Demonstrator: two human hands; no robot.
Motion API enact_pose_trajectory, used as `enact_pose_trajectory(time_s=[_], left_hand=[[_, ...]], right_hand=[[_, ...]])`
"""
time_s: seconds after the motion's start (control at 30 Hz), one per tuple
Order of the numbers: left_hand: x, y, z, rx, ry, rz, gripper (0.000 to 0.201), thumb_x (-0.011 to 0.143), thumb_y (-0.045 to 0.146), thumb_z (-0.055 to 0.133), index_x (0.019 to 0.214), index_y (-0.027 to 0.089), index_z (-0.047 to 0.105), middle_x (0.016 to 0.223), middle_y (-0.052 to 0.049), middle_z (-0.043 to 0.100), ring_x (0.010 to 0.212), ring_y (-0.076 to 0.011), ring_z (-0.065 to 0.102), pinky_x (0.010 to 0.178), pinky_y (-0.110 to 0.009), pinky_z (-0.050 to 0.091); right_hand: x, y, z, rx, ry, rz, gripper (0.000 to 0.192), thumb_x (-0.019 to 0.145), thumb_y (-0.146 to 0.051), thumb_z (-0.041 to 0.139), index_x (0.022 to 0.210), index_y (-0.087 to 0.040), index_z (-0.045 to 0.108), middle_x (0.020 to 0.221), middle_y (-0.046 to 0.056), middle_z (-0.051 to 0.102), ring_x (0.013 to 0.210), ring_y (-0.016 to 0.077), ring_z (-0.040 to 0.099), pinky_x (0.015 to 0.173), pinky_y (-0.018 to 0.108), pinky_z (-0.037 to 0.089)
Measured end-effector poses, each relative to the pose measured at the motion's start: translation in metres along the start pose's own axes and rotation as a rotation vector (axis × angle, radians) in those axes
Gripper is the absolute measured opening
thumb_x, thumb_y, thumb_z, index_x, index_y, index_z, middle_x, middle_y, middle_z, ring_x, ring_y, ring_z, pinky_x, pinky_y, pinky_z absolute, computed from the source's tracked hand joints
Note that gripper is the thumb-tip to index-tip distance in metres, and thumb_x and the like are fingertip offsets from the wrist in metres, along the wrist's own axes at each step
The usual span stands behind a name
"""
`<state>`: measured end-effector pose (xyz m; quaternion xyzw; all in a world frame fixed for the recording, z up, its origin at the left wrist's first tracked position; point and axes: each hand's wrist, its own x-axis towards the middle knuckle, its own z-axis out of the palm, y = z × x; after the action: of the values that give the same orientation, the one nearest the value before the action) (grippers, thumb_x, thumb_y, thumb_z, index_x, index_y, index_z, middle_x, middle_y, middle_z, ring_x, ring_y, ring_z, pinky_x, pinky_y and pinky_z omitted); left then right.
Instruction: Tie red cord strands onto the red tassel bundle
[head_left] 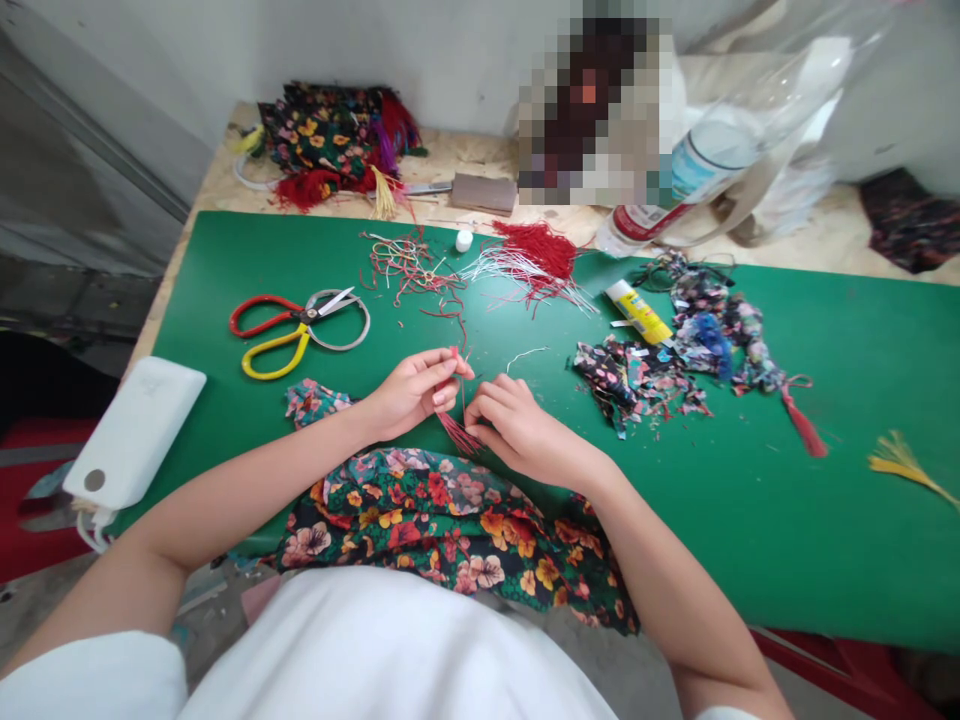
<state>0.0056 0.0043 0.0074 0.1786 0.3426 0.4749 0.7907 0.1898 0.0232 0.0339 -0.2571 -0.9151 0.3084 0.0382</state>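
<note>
My left hand (414,392) is closed on a red tassel, whose strands (457,434) fan out below the fingers. Close beside it, my right hand (517,425) has its fingers bent and pressed together around a thin reddish thread (463,396) that runs between the two hands. How the thread meets the tassel is hidden by the fingers. Under both hands, floral cloth (420,520) lies bunched along the table's front edge. A short white thread (527,355) rests just beyond my right hand.
Scissors (300,330) with red and yellow handles lie left by a grey ring (366,320). Cord scraps (409,262), red tassel threads (536,250), a glue stick (639,312) and fabric scraps (637,375) are farther back. A white power bank (135,430) sits left; a plastic bottle (675,185) stands behind.
</note>
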Motion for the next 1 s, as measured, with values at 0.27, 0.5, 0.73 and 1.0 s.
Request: enact_pose_trajectory(time_s=[0.27, 0.5, 0.73, 1.0], left_hand=[[0.000, 0.001, 0.001, -0.023, 0.014, -0.001, 0.012, 0.078, 0.022, 0.066, 0.078, 0.011, 0.060, 0.077, -0.001, 0.063, 0.044, 0.0010, 0.038, 0.043, -0.015, 0.032], [0.001, 0.001, 0.001, -0.028, 0.003, 0.009, 0.012, 0.078, 0.022, 0.066, 0.078, 0.011, 0.060, 0.078, 0.000, 0.062, 0.044, 0.0008, 0.038, 0.043, -0.016, 0.033], [0.001, 0.001, 0.001, -0.024, 0.014, 0.013, 0.014, 0.077, 0.023, 0.067, 0.077, 0.012, 0.060, 0.075, 0.001, 0.061, 0.043, 0.0008, 0.036, 0.043, -0.016, 0.031], [-0.001, -0.001, 0.001, 0.160, -0.035, 0.010, 0.021, 0.075, 0.031, 0.069, 0.076, 0.011, 0.062, 0.059, 0.003, 0.052, 0.044, -0.0011, 0.039, 0.047, -0.017, 0.031]], right_hand=[[-0.001, -0.001, -0.001, 0.036, -0.112, -0.049, 0.017, 0.094, -0.022, 0.041, 0.084, -0.017, 0.055, 0.087, 0.006, 0.056, 0.086, 0.0180, 0.043, 0.079, 0.033, 0.035], [-0.002, -0.001, -0.003, 0.082, -0.155, -0.059, 0.017, 0.092, -0.021, 0.044, 0.084, -0.018, 0.058, 0.087, 0.005, 0.058, 0.086, 0.0176, 0.045, 0.081, 0.034, 0.036], [-0.004, -0.001, -0.005, 0.101, -0.178, -0.072, 0.016, 0.091, -0.020, 0.046, 0.082, -0.018, 0.060, 0.084, 0.005, 0.059, 0.087, 0.0180, 0.044, 0.081, 0.034, 0.035], [0.002, 0.010, -0.001, 0.450, 0.191, 0.114, 0.015, 0.088, -0.031, 0.053, 0.083, -0.018, 0.054, 0.072, -0.001, 0.053, 0.065, 0.0103, 0.046, 0.063, 0.025, 0.039]])
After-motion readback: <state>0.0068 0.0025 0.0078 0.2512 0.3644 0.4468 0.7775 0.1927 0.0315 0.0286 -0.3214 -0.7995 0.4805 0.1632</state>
